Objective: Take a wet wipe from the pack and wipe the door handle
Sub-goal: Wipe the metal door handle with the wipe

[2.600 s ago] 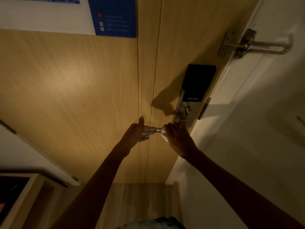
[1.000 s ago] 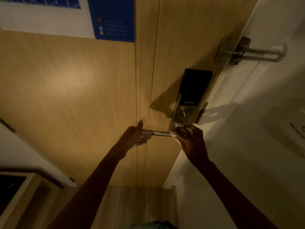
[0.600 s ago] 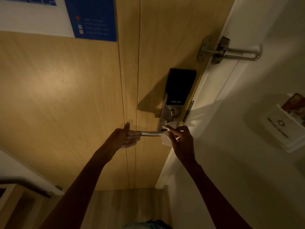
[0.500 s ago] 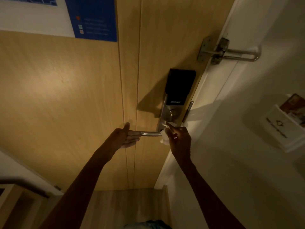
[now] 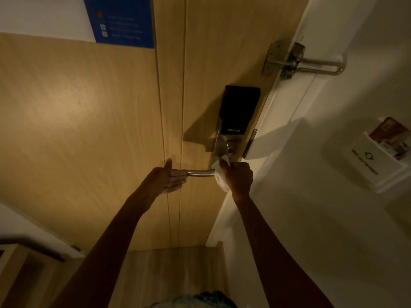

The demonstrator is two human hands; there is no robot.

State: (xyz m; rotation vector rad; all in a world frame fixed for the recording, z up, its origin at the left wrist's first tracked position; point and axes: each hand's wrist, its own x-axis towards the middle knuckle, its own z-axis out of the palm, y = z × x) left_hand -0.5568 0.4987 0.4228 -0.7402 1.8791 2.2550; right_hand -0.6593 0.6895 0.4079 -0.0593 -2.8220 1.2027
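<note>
The door handle, a slim metal lever, is sticking out leftward from the steel plate under the black smart lock on the wooden door. Both hands are sitting at the lever, one at each end, with a short bare stretch of metal showing between them.

The left hand is cupping the free tip of the lever: its fingers are lying loosely curled around the end, palm facing right, and the thumb is pointing straight up against the door. It is not clenching, more a relaxed half-closed hold.

The right hand is closing around the wet wipe at the root of the lever, where it is meeting the plate. The fingers are bunching the white wipe against the metal; a crumpled corner is poking up above the knuckles toward the small thumb-turn, and another fold is hanging below the hand. The wipe is touching the pivot end of the lever and is lying well apart from the left hand.

Higher on the door edge a swing-bar guard is bridging door and white frame. A blue sign is hanging at the top left, and on the right wall a white card holder is carrying a card.
</note>
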